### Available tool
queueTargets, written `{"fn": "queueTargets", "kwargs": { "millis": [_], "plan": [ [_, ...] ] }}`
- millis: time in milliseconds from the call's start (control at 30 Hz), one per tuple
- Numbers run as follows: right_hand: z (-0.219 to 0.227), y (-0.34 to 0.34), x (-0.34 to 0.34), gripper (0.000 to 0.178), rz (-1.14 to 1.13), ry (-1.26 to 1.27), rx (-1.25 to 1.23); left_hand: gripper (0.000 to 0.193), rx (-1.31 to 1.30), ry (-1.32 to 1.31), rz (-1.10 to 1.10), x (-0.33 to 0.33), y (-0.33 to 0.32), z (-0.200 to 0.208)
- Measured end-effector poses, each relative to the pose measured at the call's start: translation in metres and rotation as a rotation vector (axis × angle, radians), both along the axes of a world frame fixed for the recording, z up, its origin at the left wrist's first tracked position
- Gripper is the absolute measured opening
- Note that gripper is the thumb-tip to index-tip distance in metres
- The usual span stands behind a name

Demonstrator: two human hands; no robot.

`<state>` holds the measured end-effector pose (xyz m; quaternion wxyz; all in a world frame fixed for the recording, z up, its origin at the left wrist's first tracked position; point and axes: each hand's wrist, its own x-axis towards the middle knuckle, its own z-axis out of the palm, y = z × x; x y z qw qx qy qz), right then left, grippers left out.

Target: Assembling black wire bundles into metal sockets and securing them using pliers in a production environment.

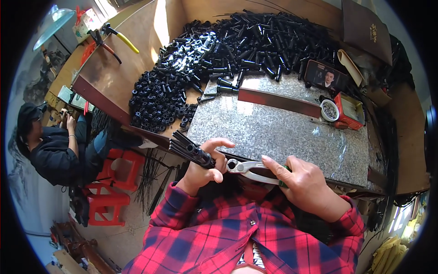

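Observation:
My left hand [200, 176] is closed around a bundle of slim black tubular parts [188, 147], which point up and to the left. Its index finger is raised over the bundle's near end, and the thumb lies below. In my right hand [305, 183] is a pair of pliers [253, 169] with silver jaws and a bit of green grip showing. The jaws reach left to the fingers of my left hand, beside the black parts. Whether they bite on anything is not clear. Both hands are over the front edge of a speckled stone slab [264, 130].
Black tubular parts [273, 41] and small black rings [155, 98] are heaped behind and left. A metal bar [279, 103], white cup [329, 110], red box [350, 111] and phone [325, 76] stand right. Yellow-handled pliers [123, 39] hang left, above a seated person [54, 148] and red stools [106, 206].

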<state>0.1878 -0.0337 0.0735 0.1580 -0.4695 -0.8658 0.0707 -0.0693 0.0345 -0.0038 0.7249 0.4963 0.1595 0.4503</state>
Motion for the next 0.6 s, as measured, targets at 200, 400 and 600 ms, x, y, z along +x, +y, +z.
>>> {"fn": "queueTargets", "kwargs": {
  "millis": [200, 400, 600],
  "plan": [
    [0.009, 0.004, -0.005, 0.065, 0.096, -0.021, 0.076, 0.072, 0.109, 0.273, 0.045, -0.001, -0.007, 0.004],
    [0.011, 0.001, -0.003, 0.059, 0.164, -0.094, 0.097, 0.036, 0.236, 0.551, -0.031, 0.002, -0.008, 0.022],
    [0.005, 0.005, -0.006, 0.059, 0.13, -0.207, 0.174, 0.039, 0.261, 0.526, 0.133, 0.009, -0.009, 0.01]
  ]
}}
